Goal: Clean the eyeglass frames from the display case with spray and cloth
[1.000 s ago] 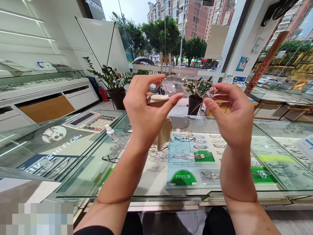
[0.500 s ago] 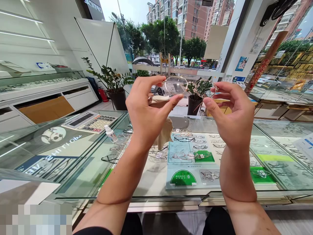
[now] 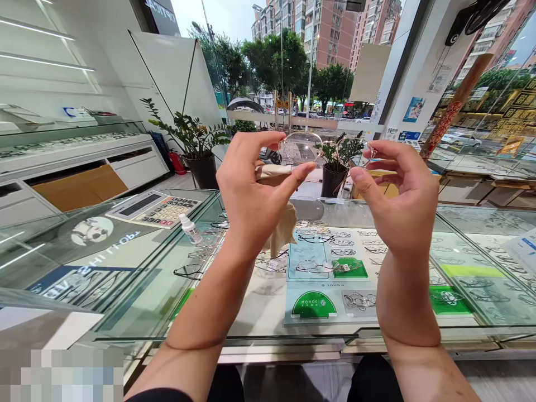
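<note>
A pair of thin-rimmed eyeglasses [image 3: 321, 146] with clear round lenses is held up at chest height against the window. My left hand [image 3: 250, 187] grips its left end between thumb and fingers. A beige cleaning cloth [image 3: 283, 230] is tucked in the same hand and hangs below the palm. At the other end, my right hand [image 3: 400, 190] pinches the frame near the hinge, thumb below and index finger above. Part of the temples is hard to make out against the background.
Beneath my hands is a glass display counter [image 3: 259, 329] with several eyeglass frames inside. On its left top are a calculator [image 3: 154, 209] and a small white bottle [image 3: 190, 229]. Potted plants [image 3: 203, 170] and a fire extinguisher [image 3: 176, 162] stand beyond.
The eyeglasses have tilted slightly, so the rims and bridge show at a different angle. Both hands have shifted only a little, and the cloth stays in the left one.
</note>
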Tool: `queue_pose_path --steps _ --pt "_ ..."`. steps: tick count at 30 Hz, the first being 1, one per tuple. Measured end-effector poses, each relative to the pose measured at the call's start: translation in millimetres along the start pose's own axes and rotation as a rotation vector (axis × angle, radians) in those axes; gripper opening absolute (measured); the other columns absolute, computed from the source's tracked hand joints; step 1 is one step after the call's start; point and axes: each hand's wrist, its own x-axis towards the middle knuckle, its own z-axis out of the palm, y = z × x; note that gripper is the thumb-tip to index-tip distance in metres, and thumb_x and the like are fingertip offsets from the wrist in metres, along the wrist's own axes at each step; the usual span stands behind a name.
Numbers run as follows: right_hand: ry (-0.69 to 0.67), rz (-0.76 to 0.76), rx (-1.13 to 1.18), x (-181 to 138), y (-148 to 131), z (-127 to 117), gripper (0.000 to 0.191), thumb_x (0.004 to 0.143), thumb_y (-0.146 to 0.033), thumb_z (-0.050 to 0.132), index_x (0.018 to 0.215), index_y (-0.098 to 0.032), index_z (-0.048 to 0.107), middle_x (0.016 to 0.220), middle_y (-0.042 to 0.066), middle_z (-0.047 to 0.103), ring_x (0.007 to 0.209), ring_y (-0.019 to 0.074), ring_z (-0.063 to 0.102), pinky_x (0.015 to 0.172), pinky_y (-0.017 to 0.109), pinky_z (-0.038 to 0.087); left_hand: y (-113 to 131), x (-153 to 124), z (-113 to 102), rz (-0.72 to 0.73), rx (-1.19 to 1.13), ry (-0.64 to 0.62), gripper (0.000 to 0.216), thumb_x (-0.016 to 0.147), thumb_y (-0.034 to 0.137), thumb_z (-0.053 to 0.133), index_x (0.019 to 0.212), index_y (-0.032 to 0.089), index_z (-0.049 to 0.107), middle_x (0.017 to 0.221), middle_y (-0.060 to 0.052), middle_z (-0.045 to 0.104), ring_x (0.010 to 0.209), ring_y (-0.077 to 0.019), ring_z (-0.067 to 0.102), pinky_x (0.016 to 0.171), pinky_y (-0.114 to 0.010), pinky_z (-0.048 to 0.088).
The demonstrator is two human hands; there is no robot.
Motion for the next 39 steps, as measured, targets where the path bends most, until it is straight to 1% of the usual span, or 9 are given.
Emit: queue_pose_path --steps 8,11,15,20,23,27,31,36,39 --pt "0.014 -0.008 -0.007 0.7 -0.5 -0.4 0.039 0.097 -0.05 0.078 0.133 -0.035 0.072 0.127 0.009 0.076 0.106 0.0312 0.076 0.085 0.051 0.067 0.1 -1.7 -0.7 0.004 0.008 -0.016 0.046 0.092 0.069 0.079 0.125 0.037 0.074 0.114 -0.008 0.076 0.101 -0.033 0.073 0.074 -0.05 0.058" --pt "0.018 -0.009 -0.007 1.1 -0.6 -0.3 0.039 0.096 -0.05 0.078 0.132 -0.035 0.072 0.126 0.009 0.076 0.107 0.0317 0.076 0.083 0.052 0.068 0.2 -1.5 -0.3 -0.006 -0.001 -0.012 0.044 0.093 0.068 0.08 0.123 0.037 0.074 0.112 -0.008 0.077 0.101 -0.0328 0.073 0.075 -0.05 0.057" --pt "0.02 -0.01 -0.008 1.2 -1.1 -0.7 0.038 0.097 -0.05 0.078 0.131 -0.034 0.073 0.125 0.009 0.076 0.109 0.0324 0.075 0.083 0.052 0.067 -1.2 -2.5 -0.2 -0.005 0.0 -0.025 0.047 0.092 0.068 0.08 0.127 0.038 0.073 0.115 -0.008 0.076 0.105 -0.034 0.072 0.075 -0.049 0.057" --pt "0.022 -0.02 -0.005 0.4 -7.0 -2.7 0.035 0.098 -0.048 0.077 0.13 -0.035 0.073 0.124 0.009 0.077 0.108 0.0328 0.076 0.083 0.052 0.066 1.5 -2.6 -2.5 -0.065 -0.093 -0.028 0.046 0.089 0.066 0.085 0.123 0.037 0.075 0.117 -0.008 0.075 0.11 -0.0351 0.072 0.078 -0.051 0.057" --pt "0.015 -0.018 -0.013 -0.9 -13.1 -4.9 0.033 0.1 -0.048 0.075 0.131 -0.037 0.073 0.125 0.008 0.077 0.11 0.0334 0.075 0.085 0.052 0.066 5.5 -1.9 -5.4 -0.082 -0.145 -0.006 0.045 0.089 0.069 0.083 0.118 0.036 0.077 0.115 -0.008 0.076 0.109 -0.0341 0.072 0.075 -0.051 0.058" --pt "-0.002 -0.012 -0.014 -2.9 -18.7 -7.7 0.033 0.102 -0.049 0.072 0.133 -0.038 0.072 0.125 0.008 0.075 0.113 0.0337 0.074 0.089 0.054 0.066 10.6 -1.5 -9.6 -0.073 -0.176 0.003 0.047 0.09 0.073 0.081 0.12 0.037 0.078 0.114 -0.009 0.077 0.113 -0.0344 0.072 0.069 -0.051 0.058" --pt "0.0 0.0 0.006 -3.9 -21.2 -8.9 0.034 0.102 -0.052 0.073 0.132 -0.037 0.073 0.126 0.008 0.075 0.114 0.034 0.074 0.09 0.054 0.067 15.0 -1.5 -13.0 -0.04 -0.152 0.003 0.044 0.093 0.07 0.079 0.123 0.039 0.076 0.114 -0.008 0.076 0.117 -0.035 0.072 0.067 -0.051 0.057" --pt "0.004 -0.001 0.01 -4.0 -25.6 -9.7 0.031 0.101 -0.051 0.073 0.129 -0.037 0.073 0.123 0.008 0.077 0.109 0.0331 0.075 0.088 0.054 0.067 18.0 -1.6 -16.3 -0.02 -0.105 0.029 0.042 0.092 0.069 0.082 0.12 0.038 0.077 0.111 -0.007 0.077 0.106 -0.0327 0.073 0.067 -0.052 0.059" --pt "0.007 -0.022 -0.01 -4.8 -28.2 -10.5 0.031 0.102 -0.048 0.073 0.13 -0.036 0.073 0.121 0.008 0.077 0.108 0.0324 0.076 0.088 0.053 0.067 19.0 -2.2 -17.8 -0.039 -0.136 0.024 0.046 0.09 0.072 0.081 0.121 0.038 0.077 0.113 -0.008 0.077 0.109 -0.0333 0.073 0.067 -0.053 0.059"
